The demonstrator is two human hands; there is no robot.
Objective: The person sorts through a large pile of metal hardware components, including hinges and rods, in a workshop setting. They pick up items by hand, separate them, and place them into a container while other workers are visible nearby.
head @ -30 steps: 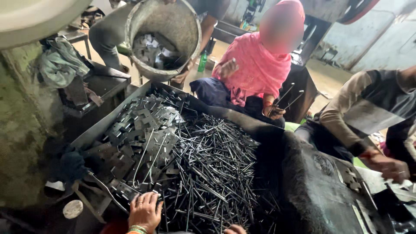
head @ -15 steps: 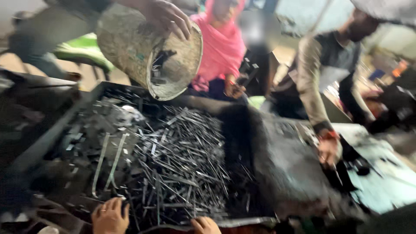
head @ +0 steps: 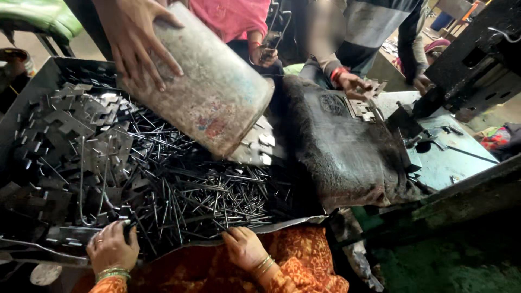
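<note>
At the bottom of the frame the person's left hand rests on the near rim of a shallow metal tray, its fingers curled shut on a dark rod end. The right hand, lower centre, lies on the same rim with its fingers bent down loosely onto the edge; it grips nothing that I can make out.

The heap of thin metal rods lies just above both hands in the picture — touching the left fingertips, just beside the right. The rods point every way, though many run roughly left to right across the tray. Flat stamped metal plates fill the tray's upper left, so the left hand is the nearer one to them.

Above, another person's hand tips a worn grey bucket over the pile, mouth towards the lower right, with flat pieces sliding out. The bucket bears a faded reddish and blue patch on its side (too worn to make out). A dark cloth drapes the bench at centre right.
</note>
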